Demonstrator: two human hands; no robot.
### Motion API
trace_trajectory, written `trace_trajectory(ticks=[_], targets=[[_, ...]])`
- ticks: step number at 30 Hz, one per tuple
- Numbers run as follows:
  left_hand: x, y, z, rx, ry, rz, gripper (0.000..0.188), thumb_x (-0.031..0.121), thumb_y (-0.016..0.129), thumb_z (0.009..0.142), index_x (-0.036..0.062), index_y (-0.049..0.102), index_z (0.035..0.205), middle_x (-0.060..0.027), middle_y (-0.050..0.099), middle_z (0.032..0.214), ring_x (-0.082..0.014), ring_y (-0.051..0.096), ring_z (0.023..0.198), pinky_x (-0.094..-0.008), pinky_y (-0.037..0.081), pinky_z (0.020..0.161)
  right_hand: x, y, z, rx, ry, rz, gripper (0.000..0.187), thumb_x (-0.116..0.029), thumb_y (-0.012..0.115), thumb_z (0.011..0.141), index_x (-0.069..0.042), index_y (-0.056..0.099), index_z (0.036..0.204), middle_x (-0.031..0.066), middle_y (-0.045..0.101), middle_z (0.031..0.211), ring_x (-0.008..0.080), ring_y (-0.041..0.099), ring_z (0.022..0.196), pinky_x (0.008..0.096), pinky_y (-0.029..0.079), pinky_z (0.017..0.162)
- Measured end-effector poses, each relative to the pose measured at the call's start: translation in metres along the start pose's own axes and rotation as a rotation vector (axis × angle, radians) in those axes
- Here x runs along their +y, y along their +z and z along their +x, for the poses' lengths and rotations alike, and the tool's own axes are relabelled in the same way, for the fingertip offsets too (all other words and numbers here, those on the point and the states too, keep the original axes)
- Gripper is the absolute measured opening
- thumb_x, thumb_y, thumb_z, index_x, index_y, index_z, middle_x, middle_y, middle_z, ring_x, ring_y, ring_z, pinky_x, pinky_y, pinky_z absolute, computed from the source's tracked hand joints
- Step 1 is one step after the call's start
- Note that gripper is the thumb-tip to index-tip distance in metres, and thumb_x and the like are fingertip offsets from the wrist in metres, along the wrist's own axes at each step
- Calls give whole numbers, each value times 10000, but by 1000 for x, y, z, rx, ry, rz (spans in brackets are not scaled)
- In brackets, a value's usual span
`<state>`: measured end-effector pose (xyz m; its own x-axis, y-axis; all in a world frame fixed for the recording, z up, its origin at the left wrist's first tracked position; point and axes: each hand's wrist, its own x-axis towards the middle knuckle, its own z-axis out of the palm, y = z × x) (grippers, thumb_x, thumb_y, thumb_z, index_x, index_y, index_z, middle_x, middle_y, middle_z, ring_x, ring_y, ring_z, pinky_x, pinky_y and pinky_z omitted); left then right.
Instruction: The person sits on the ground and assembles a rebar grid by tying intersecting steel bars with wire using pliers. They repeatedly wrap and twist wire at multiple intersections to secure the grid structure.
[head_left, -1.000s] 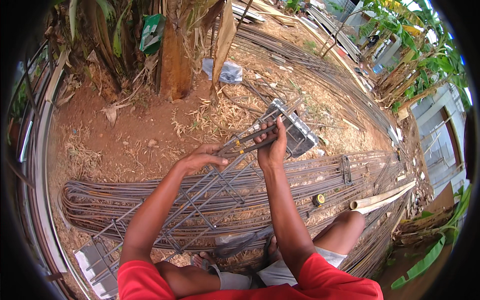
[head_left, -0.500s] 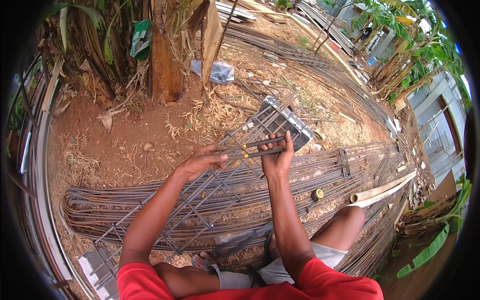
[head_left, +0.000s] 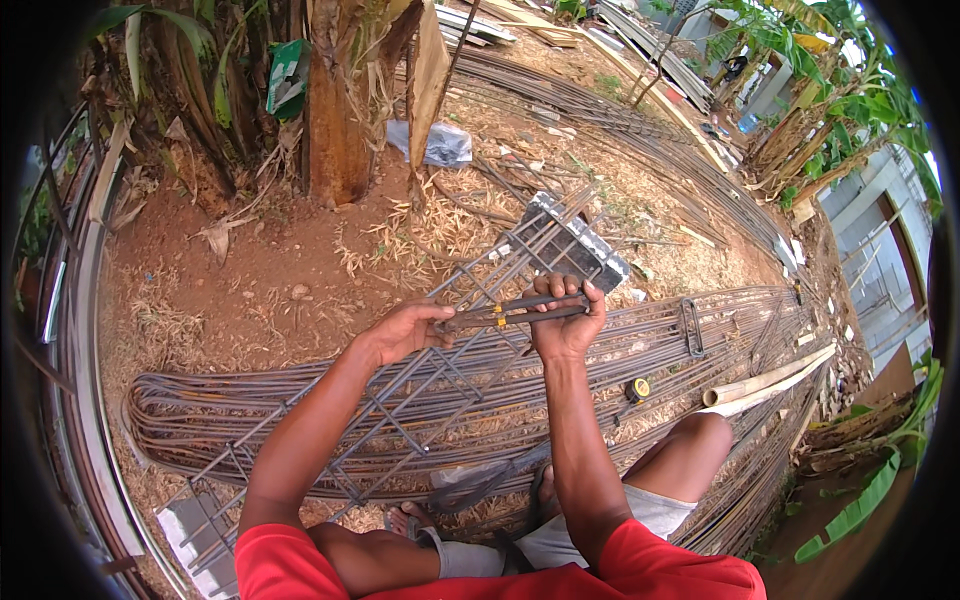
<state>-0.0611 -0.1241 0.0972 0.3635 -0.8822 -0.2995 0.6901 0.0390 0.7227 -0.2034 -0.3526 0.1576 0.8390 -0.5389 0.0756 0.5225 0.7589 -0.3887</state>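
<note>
Dark-handled pincers (head_left: 515,312) with yellow bands lie across my two hands, level above a rebar cage (head_left: 405,425). The fingers of my right hand (head_left: 566,325) are wrapped round the handle ends. At the opposite end, by the jaws, my left hand (head_left: 398,332) has its fingers curled in a pinch. What sits between those fingertips is too small to make out. Slanting from lower left to upper right, the cage of steel bars and ties passes beneath both hands. A dark, white-edged block (head_left: 570,240) supports its far end.
Bundled long rebar (head_left: 240,390), bent round at the left, lies under the cage. A yellow tape measure (head_left: 638,388) and a bamboo pole (head_left: 765,375) are to the right. Banana trunks (head_left: 338,130) stand at the far left. A grey block (head_left: 180,525) lies near left.
The pincers have shifted slightly right and nearer, and their handles are closer together. My right fingers have curled further round them. My left hand stays by the jaws.
</note>
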Motion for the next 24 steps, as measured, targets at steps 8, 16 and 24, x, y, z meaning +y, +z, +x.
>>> trace_trajectory(ticks=[8, 16, 24], targets=[[5, 6, -6, -16, -79, 60, 172, 158, 755, 998, 61, 669, 1111, -93, 729, 1073, -232, 720, 897, -413, 601, 795, -5, -3, -1, -112, 10, 39, 397, -361, 659, 959, -114, 512, 685, 36, 478, 667, 171, 374, 692, 330, 356, 643], [12, 7, -8, 73, -41, 244, 159, 144, 778, 983, 51, 667, 1051, -64, 684, 986, -213, 716, 908, -372, 593, 776, -9, -26, -12, -33, 162, -169, 341, -378, 624, 1016, -111, 661, 808, 99, 646, 849, 237, 569, 871, 419, 493, 812], [37, -16, -21, 133, 58, 692, 178, 171, 782, 968, 11, 740, 1033, -75, 733, 971, -173, 693, 827, -321, 563, 690, -16, -66, -67, -154, 752, -608, 723, -243, 706, 931, 121, 499, 1520, 238, 714, 1278, 232, 750, 966, 353, 655, 817]])
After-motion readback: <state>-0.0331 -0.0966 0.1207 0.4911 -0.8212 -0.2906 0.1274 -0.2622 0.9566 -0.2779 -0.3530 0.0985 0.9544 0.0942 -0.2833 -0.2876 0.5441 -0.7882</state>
